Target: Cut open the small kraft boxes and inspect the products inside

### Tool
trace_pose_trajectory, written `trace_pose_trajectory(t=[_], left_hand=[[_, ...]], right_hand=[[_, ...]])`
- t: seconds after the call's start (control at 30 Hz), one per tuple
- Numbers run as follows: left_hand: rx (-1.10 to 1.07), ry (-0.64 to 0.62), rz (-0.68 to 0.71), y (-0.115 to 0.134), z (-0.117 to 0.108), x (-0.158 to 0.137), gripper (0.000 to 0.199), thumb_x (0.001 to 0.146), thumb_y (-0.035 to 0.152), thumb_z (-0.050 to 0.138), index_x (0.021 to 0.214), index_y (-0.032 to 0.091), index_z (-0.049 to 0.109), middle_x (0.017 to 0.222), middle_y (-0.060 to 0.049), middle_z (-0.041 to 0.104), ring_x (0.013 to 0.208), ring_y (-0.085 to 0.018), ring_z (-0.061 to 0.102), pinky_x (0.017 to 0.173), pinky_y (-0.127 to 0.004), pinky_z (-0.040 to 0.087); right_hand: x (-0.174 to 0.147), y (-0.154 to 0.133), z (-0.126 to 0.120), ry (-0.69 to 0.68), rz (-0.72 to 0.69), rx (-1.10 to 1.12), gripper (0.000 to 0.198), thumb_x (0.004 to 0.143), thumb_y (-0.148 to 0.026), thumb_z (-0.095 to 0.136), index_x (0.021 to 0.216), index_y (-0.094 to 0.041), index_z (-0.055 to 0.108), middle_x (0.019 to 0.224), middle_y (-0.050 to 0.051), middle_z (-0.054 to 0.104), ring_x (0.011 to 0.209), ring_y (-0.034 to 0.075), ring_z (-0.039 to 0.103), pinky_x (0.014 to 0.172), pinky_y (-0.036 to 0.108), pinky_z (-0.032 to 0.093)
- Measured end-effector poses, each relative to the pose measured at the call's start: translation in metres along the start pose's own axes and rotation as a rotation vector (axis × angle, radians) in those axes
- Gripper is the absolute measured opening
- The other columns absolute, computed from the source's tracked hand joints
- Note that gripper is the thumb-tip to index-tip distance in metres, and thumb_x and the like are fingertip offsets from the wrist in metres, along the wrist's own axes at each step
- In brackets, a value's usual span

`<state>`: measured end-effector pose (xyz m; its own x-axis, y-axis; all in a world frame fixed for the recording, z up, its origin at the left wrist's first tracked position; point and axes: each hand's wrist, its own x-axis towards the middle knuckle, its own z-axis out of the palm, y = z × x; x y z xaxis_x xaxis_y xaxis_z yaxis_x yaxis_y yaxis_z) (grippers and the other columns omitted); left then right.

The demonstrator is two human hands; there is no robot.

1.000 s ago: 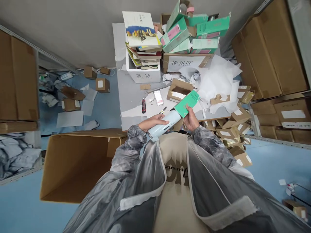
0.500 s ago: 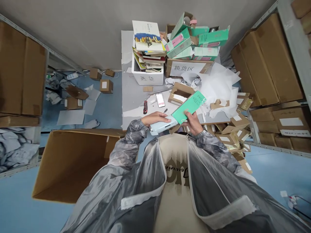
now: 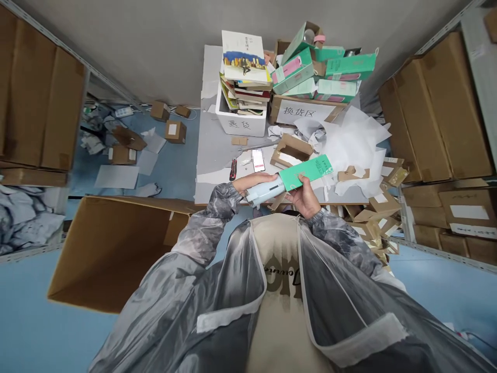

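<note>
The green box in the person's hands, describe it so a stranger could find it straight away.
Start at the grey table and come to its near edge, where two hands meet. The right hand holds the green box, with a pale blue bottle in the left hand entering its end. Other green boxes sit piled at the far end.

A bottle (image 3: 264, 191) lay across both hands above the table's (image 3: 212, 150) near edge, the left hand (image 3: 254, 182) on it, the right hand (image 3: 302, 196) holding a box (image 3: 306, 172) that sleeved its right end. Books (image 3: 244, 77) in a bin (image 3: 240, 123) stood at the far edge, stacked boxes (image 3: 322, 70) to their right. A phone (image 3: 258, 159) and a cutter (image 3: 233, 169) lay mid-table. A big carton (image 3: 112, 248) stood on the floor to the left.
</note>
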<state>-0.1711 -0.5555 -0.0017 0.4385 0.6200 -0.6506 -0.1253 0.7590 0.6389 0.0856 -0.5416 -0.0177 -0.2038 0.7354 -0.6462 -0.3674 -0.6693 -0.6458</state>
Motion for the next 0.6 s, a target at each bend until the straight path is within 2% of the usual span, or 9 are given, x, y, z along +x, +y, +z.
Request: trace_pose_trajectory(t=[0.07,0.17,0.23,0.3,0.37,0.4,0.5,0.6], left_hand=[[-0.07,0.044,0.049,0.0,0.003,-0.002,0.079,0.111,0.094,0.079,0.129,0.017,0.087,0.103,-0.016,0.096,0.075,-0.03,0.091,0.08,-0.043,0.081],[-0.218,0.137,0.227,0.0,0.012,-0.011,0.095,0.113,0.104,0.061,0.138,0.016,0.088,0.131,-0.022,0.096,0.114,-0.037,0.096,0.104,-0.049,0.081],[-0.264,0.308,0.357,0.0,0.024,-0.016,0.097,0.115,0.104,0.055,0.143,0.018,0.089,0.149,-0.022,0.093,0.142,-0.039,0.09,0.121,-0.049,0.075],[-0.255,0.556,0.433,-0.001,0.044,-0.011,0.094,0.119,0.102,0.049,0.145,0.022,0.09,0.156,-0.018,0.091,0.156,-0.037,0.083,0.129,-0.049,0.07],[-0.211,0.758,0.465,-0.003,0.066,0.003,0.089,0.123,0.097,0.041,0.144,0.026,0.091,0.154,-0.014,0.092,0.16,-0.035,0.08,0.13,-0.05,0.068],[-0.182,0.813,0.474,-0.004,0.076,0.013,0.089,0.125,0.095,0.038,0.141,0.026,0.091,0.15,-0.013,0.093,0.158,-0.035,0.081,0.128,-0.05,0.068],[-0.083,0.833,0.479,-0.002,0.092,0.041,0.094,0.126,0.092,0.031,0.126,0.024,0.095,0.132,-0.014,0.096,0.147,-0.035,0.086,0.123,-0.048,0.069],[-0.009,0.806,0.519,0.001,0.093,0.054,0.086,0.124,0.092,0.044,0.117,0.022,0.093,0.126,-0.015,0.095,0.141,-0.036,0.085,0.123,-0.047,0.068]], right_hand=[[0.009,-0.003,0.0,0.053,0.019,0.054,0.051,0.095,-0.064,0.102,0.117,-0.031,0.071,0.1,-0.003,0.084,0.088,0.021,0.079,0.071,0.03,0.072],[0.021,-0.01,-0.004,0.073,0.023,0.1,0.05,0.095,-0.064,0.102,0.118,-0.031,0.072,0.099,-0.002,0.084,0.091,0.021,0.08,0.074,0.031,0.074],[0.023,-0.012,-0.007,0.051,0.005,0.106,0.051,0.095,-0.065,0.102,0.119,-0.032,0.073,0.101,-0.002,0.085,0.093,0.021,0.081,0.077,0.032,0.076],[0.019,-0.009,-0.008,0.007,-0.005,0.091,0.052,0.094,-0.065,0.103,0.121,-0.033,0.072,0.106,-0.002,0.087,0.096,0.022,0.083,0.079,0.034,0.078],[0.01,-0.002,-0.006,-0.065,0.022,0.056,0.054,0.093,-0.063,0.105,0.122,-0.033,0.072,0.111,-0.001,0.09,0.103,0.025,0.086,0.083,0.037,0.081],[0.006,0.002,-0.004,-0.103,0.05,0.038,0.054,0.093,-0.063,0.105,0.123,-0.033,0.072,0.114,0.0,0.091,0.107,0.027,0.088,0.085,0.039,0.082],[0.001,0.01,0.002,-0.174,0.162,0.004,0.052,0.098,-0.066,0.102,0.124,-0.032,0.074,0.115,0.002,0.093,0.11,0.029,0.09,0.09,0.045,0.084],[0.009,0.003,0.002,-0.164,0.202,-0.008,0.049,0.102,-0.07,0.097,0.123,-0.032,0.075,0.112,0.002,0.092,0.107,0.029,0.091,0.092,0.047,0.085]])
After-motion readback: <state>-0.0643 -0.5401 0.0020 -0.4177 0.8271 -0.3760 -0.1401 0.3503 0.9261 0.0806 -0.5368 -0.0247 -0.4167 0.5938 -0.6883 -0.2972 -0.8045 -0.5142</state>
